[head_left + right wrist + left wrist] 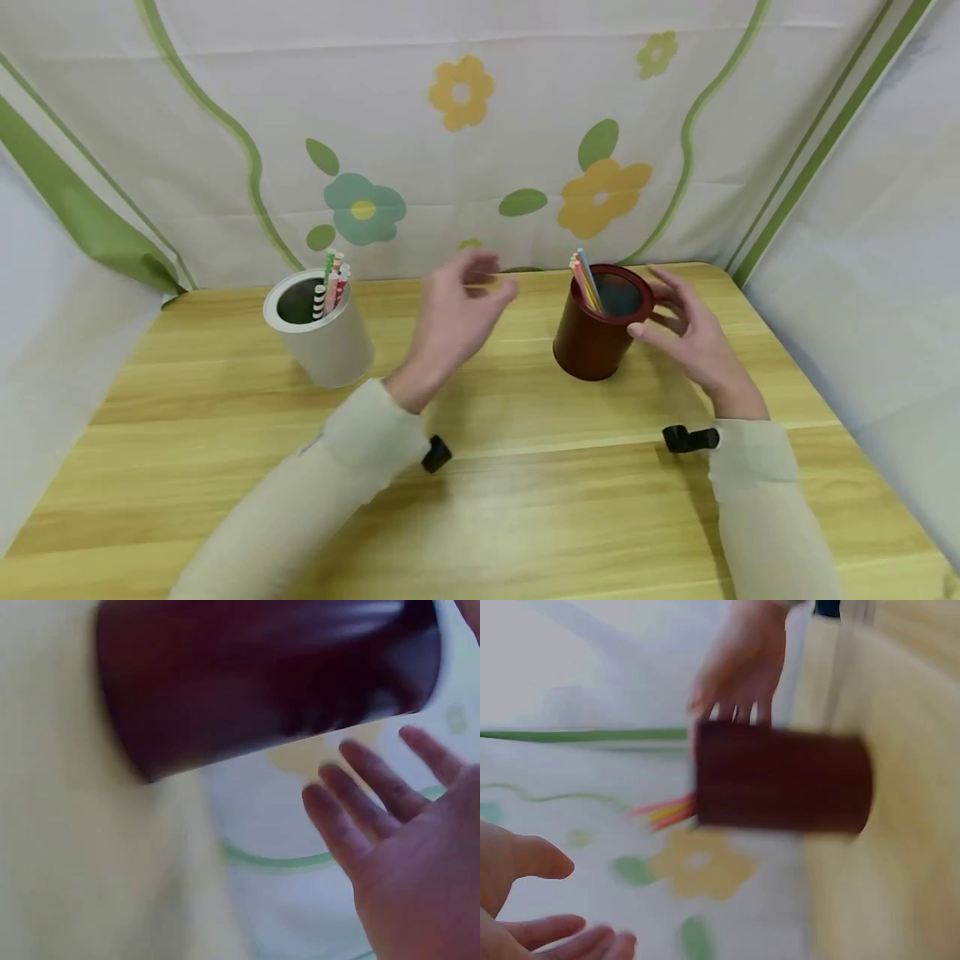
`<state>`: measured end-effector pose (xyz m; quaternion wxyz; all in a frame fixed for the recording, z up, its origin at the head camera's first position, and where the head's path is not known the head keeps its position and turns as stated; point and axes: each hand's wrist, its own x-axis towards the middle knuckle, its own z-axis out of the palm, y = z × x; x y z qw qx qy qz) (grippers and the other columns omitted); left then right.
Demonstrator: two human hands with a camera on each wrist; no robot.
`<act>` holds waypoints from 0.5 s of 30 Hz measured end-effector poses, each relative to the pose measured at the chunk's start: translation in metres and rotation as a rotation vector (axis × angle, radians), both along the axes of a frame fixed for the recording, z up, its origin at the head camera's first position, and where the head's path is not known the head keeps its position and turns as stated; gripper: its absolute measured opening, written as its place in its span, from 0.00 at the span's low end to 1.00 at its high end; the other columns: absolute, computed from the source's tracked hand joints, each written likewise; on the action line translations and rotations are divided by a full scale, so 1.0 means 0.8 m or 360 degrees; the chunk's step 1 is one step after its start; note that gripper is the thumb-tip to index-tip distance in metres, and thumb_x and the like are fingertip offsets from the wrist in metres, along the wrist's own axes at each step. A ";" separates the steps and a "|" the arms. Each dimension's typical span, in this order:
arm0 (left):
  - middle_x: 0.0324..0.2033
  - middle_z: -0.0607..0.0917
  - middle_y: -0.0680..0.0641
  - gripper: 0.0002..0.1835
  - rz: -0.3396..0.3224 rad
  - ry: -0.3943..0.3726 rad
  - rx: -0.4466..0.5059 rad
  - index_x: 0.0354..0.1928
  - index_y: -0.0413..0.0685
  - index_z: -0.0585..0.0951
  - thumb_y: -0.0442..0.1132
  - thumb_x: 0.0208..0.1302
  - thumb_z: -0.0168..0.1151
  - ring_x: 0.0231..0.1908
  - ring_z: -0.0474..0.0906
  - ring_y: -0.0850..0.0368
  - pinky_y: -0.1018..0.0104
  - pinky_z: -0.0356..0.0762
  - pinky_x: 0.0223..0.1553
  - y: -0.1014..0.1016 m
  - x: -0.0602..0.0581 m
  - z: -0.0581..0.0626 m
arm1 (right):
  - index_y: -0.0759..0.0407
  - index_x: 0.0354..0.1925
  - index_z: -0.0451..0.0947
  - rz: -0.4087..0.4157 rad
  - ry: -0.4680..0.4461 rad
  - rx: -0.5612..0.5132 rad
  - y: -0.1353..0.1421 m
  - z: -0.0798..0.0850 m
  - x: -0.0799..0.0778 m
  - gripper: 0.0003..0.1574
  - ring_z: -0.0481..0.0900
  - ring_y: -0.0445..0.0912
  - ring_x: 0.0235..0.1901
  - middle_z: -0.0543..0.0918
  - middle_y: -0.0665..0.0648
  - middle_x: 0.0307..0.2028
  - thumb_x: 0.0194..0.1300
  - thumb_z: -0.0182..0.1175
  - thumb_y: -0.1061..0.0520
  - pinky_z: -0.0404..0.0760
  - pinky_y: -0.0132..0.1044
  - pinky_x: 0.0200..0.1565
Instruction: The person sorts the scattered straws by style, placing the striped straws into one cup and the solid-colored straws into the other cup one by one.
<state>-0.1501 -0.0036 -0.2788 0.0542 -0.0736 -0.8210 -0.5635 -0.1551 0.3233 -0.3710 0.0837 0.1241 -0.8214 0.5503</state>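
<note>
A dark red pencil cup (592,346) stands upright at the right of the table, several coloured pencils (587,283) leaning at its left inside. Beside its right rim is my right hand (693,337), fingers spread and thumb near the rim; the right wrist view shows a gap between the fingers (360,795) and the cup's wall. My left hand (461,312) hovers over the middle of the table, loosely bent and holding nothing. In the left wrist view its thumb (544,857) is apart from its fingers, away from the red cup (780,780).
A white pencil cup (337,346) with several patterned pencils (332,287) stands at the left of the wooden table (525,517). Behind the table hangs a flowered curtain (420,158); white cloth walls (885,250) close off both sides.
</note>
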 end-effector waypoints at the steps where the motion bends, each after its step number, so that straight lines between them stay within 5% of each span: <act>1: 0.60 0.88 0.44 0.22 0.0041 0.0068 -0.0056 0.64 0.44 0.83 0.43 0.72 0.71 0.60 0.85 0.48 0.56 0.85 0.64 -0.011 0.004 0.007 | 0.40 0.85 0.58 -0.0047 0.0004 0.0082 0.002 0.009 0.002 0.55 0.74 0.40 0.70 0.75 0.50 0.70 0.70 0.71 0.64 0.76 0.28 0.70; 6: 0.71 0.79 0.38 0.32 0.0290 0.0373 -0.0410 0.73 0.40 0.76 0.49 0.75 0.69 0.70 0.76 0.41 0.45 0.74 0.74 -0.072 0.019 0.028 | 0.36 0.87 0.51 -0.0219 0.0018 0.0554 -0.008 0.052 0.013 0.60 0.57 0.63 0.83 0.59 0.57 0.85 0.69 0.75 0.47 0.61 0.69 0.79; 10: 0.79 0.68 0.36 0.40 0.0396 0.0378 -0.0635 0.78 0.38 0.68 0.56 0.76 0.65 0.79 0.63 0.36 0.36 0.62 0.80 -0.111 0.025 0.029 | 0.46 0.87 0.51 -0.0163 0.0121 0.0875 -0.032 0.078 0.019 0.62 0.49 0.67 0.85 0.53 0.61 0.86 0.69 0.73 0.38 0.55 0.75 0.78; 15: 0.87 0.43 0.36 0.55 0.0466 0.0221 -0.0980 0.87 0.48 0.54 0.73 0.72 0.58 0.86 0.37 0.28 0.24 0.39 0.82 -0.148 0.020 0.012 | 0.46 0.88 0.50 -0.0160 0.0181 0.1327 -0.061 0.100 0.022 0.68 0.38 0.69 0.86 0.48 0.68 0.87 0.64 0.69 0.22 0.43 0.74 0.82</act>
